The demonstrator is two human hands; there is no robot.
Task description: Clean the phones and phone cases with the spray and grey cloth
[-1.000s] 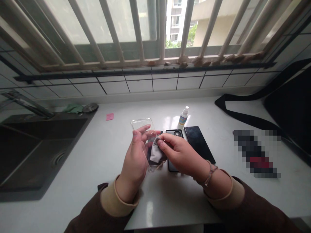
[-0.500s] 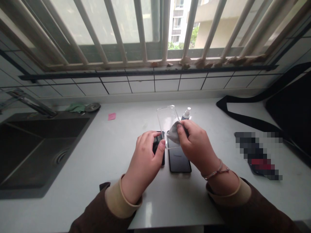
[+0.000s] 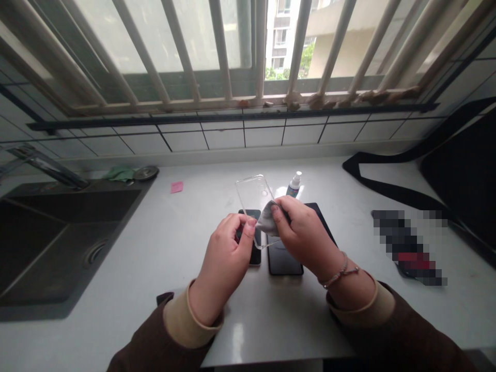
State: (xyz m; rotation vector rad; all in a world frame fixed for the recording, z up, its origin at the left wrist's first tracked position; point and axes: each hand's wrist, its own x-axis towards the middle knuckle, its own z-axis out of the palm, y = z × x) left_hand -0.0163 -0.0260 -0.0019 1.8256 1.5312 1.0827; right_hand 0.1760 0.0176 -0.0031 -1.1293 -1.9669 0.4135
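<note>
A clear phone case (image 3: 250,188) is tilted above the counter, its lower left edge pinched in my left hand (image 3: 230,245). My right hand (image 3: 302,222) is closed on a grey cloth (image 3: 267,221), which is folded over the case's right edge. Beneath the case, a phone (image 3: 256,256) lies on the counter, partly covered by my left hand. To its right lies a larger dark tablet-like device (image 3: 285,262), partly under my right hand. Just behind my right hand stands a small spray bottle (image 3: 294,185) with a white top.
A dark sink (image 3: 73,253) with a faucet (image 3: 50,168) is at the left; a green cloth (image 3: 119,174) and a metal strainer (image 3: 145,173) sit on its rim. A pink note (image 3: 176,187) lies on the counter. A black bag with a strap (image 3: 387,183) and a pixelated item (image 3: 411,248) are at the right.
The phone case has shifted left and slightly lower, and leans more to the left. My right hand and the cloth have moved left with it, uncovering more of the spray bottle.
</note>
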